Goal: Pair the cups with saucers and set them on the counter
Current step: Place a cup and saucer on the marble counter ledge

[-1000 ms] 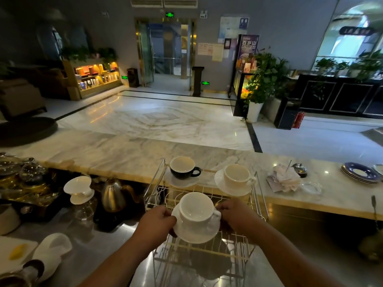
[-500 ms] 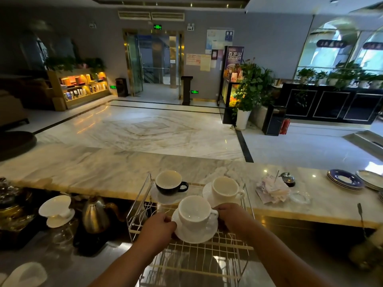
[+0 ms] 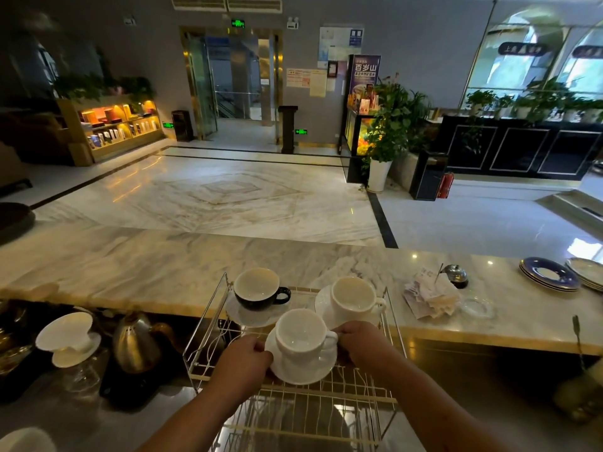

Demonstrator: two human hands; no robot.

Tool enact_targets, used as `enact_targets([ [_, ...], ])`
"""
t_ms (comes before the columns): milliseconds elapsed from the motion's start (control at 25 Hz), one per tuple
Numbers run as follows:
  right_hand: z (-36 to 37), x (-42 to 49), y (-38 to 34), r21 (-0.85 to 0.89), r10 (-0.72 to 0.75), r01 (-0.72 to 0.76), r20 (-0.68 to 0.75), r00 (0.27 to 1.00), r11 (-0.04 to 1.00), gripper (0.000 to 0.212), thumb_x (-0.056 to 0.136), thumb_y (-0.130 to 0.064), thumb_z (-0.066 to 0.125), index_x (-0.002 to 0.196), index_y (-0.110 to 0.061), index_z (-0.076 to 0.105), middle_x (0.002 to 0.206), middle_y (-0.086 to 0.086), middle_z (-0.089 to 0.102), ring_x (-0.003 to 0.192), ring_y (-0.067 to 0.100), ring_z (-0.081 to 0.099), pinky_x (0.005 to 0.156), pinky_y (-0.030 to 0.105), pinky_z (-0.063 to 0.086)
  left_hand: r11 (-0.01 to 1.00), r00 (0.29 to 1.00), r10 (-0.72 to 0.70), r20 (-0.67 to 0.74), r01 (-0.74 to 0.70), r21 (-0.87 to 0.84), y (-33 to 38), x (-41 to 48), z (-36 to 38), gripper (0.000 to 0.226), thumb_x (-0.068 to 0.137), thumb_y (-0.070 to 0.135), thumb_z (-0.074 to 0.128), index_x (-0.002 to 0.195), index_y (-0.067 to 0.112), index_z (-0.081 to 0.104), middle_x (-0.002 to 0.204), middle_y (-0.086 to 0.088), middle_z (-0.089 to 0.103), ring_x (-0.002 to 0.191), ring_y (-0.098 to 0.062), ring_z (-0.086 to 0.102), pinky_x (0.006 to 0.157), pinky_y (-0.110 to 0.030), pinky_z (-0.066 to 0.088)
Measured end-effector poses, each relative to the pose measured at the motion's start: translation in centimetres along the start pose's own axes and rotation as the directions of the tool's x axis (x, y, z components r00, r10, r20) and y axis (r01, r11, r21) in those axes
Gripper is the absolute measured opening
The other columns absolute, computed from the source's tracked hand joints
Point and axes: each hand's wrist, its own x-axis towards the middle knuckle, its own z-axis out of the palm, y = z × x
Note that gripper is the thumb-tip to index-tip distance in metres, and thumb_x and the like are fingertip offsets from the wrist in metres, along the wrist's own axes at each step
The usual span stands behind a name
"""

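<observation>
A white cup [image 3: 301,337] stands on a white saucer [image 3: 301,370] that I hold over the wire rack [image 3: 293,402]. My left hand [image 3: 243,362] grips the saucer's left rim and my right hand [image 3: 362,342] grips its right rim, by the cup's handle. Just beyond, on the marble counter [image 3: 163,265], a black cup [image 3: 259,288] sits on a white saucer [image 3: 251,316]. To its right another white cup [image 3: 354,300] rests on its own saucer [image 3: 323,305].
A steel kettle [image 3: 135,342] and a white dripper [image 3: 67,337] stand lower left. Crumpled receipts [image 3: 430,296], a bell [image 3: 455,275], a glass dish [image 3: 478,308] and stacked blue plates [image 3: 549,274] lie on the counter's right part.
Both hands have carried the white cup and saucer forward and up from the rack toward the counter. The view has tilted up.
</observation>
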Motion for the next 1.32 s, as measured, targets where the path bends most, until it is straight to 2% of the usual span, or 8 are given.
enact_targets([
  [160,0.1,0.4,0.4,-0.012,-0.022,0.022,0.006,1.0,1.0,0.025,0.1,-0.014,0.057,0.089,-0.018,0.08,0.087,0.009,0.08,0.084,0.029,0.077,0.078,0.044,0.066,1.0,1.0,-0.007,-0.006,0.007,0.024,-0.2,0.8,0.2,0.007,0.087,0.019,0.066,0.088,0.023,0.071,0.086,0.003,0.074,0.077,-0.016,0.071,0.068,-0.037,0.059],
  [280,0.2,0.6,0.7,-0.007,-0.013,0.013,-0.004,1.0,1.0,0.025,0.099,-0.015,0.058,0.086,-0.018,0.079,0.085,0.011,0.08,0.081,0.03,0.077,0.076,0.045,0.066,1.0,1.0,-0.012,-0.007,0.012,0.026,-0.3,1.0,0.5,0.006,0.087,0.018,0.066,0.085,0.023,0.07,0.083,0.003,0.073,0.072,-0.015,0.071,0.059,-0.033,0.056],
  [360,0.4,0.8,0.8,-0.023,-0.008,0.008,-0.006,1.0,1.0,0.025,0.099,-0.014,0.058,0.085,-0.018,0.079,0.085,0.012,0.079,0.071,0.025,0.075,0.074,0.043,0.065,1.0,1.0,-0.018,-0.015,0.019,0.025,-0.4,1.0,0.6,0.006,0.087,0.018,0.067,0.083,0.023,0.068,0.081,0.003,0.073,0.069,-0.014,0.071,0.057,-0.031,0.055],
  [600,0.5,1.1,0.9,-0.005,-0.003,0.003,0.002,1.0,1.0,0.029,0.099,-0.011,0.057,0.082,-0.019,0.079,0.084,0.013,0.079,0.065,0.017,0.07,0.07,0.038,0.065,0.999,1.0,-0.023,-0.007,0.023,0.023,-0.6,1.3,0.8,0.005,0.087,0.017,0.066,0.085,0.021,0.068,0.082,0.001,0.075,0.07,-0.017,0.074,0.069,-0.044,0.065],
  [880,0.5,0.8,1.0,-0.004,-0.004,0.004,0.008,1.0,1.0,0.027,0.099,-0.011,0.056,0.084,-0.014,0.078,0.088,0.017,0.078,0.062,0.016,0.067,0.064,0.031,0.061,1.0,1.0,-0.019,0.0,0.019,0.007,-1.1,1.3,0.9,0.013,0.087,0.016,0.067,0.081,0.027,0.07,0.074,0.007,0.075,0.059,-0.006,0.074,0.067,-0.042,0.065],
  [1080,0.3,0.4,0.9,0.007,-0.003,0.003,0.015,1.0,1.0,0.028,0.099,-0.009,0.055,0.083,-0.015,0.077,0.076,0.009,0.074,0.059,0.013,0.065,0.057,0.025,0.056,1.0,1.0,-0.018,0.011,0.018,0.018,-1.0,1.1,0.9,0.012,0.088,0.018,0.067,0.083,0.028,0.07,0.074,0.007,0.076,0.059,-0.005,0.074,0.07,-0.044,0.066],
  [1200,0.2,-0.1,0.7,-0.023,-0.021,0.021,0.013,1.0,1.0,0.029,0.099,-0.009,0.055,0.081,-0.017,0.077,0.075,0.006,0.075,0.051,0.006,0.063,0.053,0.022,0.055,0.997,1.0,0.004,0.012,-0.005,0.072,-0.9,1.0,0.7,0.009,0.088,0.022,0.067,0.082,0.029,0.07,0.071,0.009,0.076,0.062,-0.003,0.073,0.074,-0.041,0.064],
  [1320,-0.3,-0.7,0.3,-0.106,-0.071,0.074,0.028,0.997,0.992,0.028,0.099,-0.011,0.055,0.085,-0.017,0.078,0.077,0.007,0.077,0.052,0.007,0.065,0.055,0.024,0.059,0.984,0.999,0.041,0.028,-0.045,0.17,-0.7,1.0,0.2,0.004,0.086,0.034,0.067,0.083,0.032,0.069,0.072,0.008,0.076,0.066,-0.004,0.073,0.075,-0.038,0.063],
])
